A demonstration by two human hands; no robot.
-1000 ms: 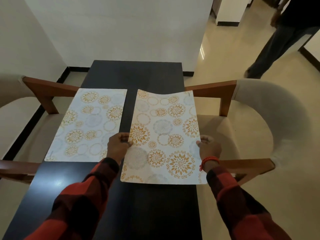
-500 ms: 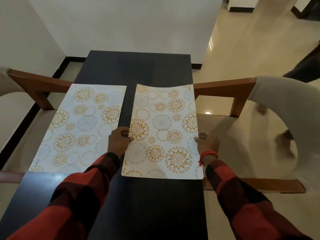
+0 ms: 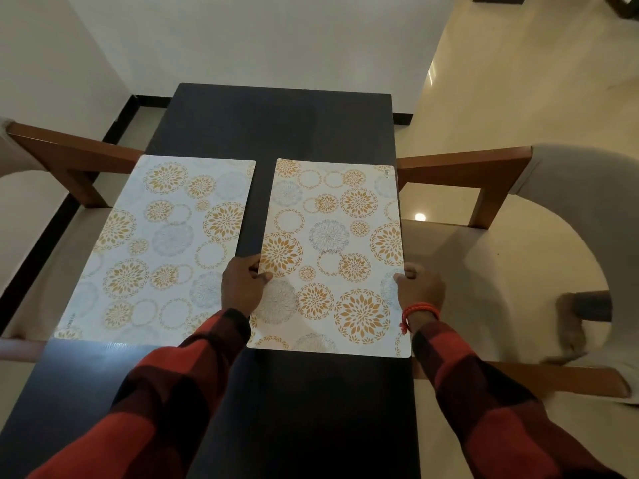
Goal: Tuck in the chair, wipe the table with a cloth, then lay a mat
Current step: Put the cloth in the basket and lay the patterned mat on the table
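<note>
Two white mats with orange and grey flower circles lie side by side on the black table (image 3: 276, 126). My left hand (image 3: 242, 285) pinches the left edge of the right mat (image 3: 332, 250), and my right hand (image 3: 420, 288) pinches its right edge. This mat now lies flat, its right edge along the table's right side. The left mat (image 3: 162, 243) rests flat, untouched, its left edge over the table's left side. A cream chair with wooden arms (image 3: 484, 257) is tucked at the right, another chair (image 3: 52, 157) at the left.
A white wall (image 3: 242, 39) rises just past the table's far end. Glossy beige floor (image 3: 518, 81) opens to the right. A dark, blurred shape (image 3: 584, 305) shows behind the right chair's curved back.
The right mat's raised far end has come down flat onto the table, square beside the left mat. Both hands keep their hold on its edges. The person at the upper right left the view.
</note>
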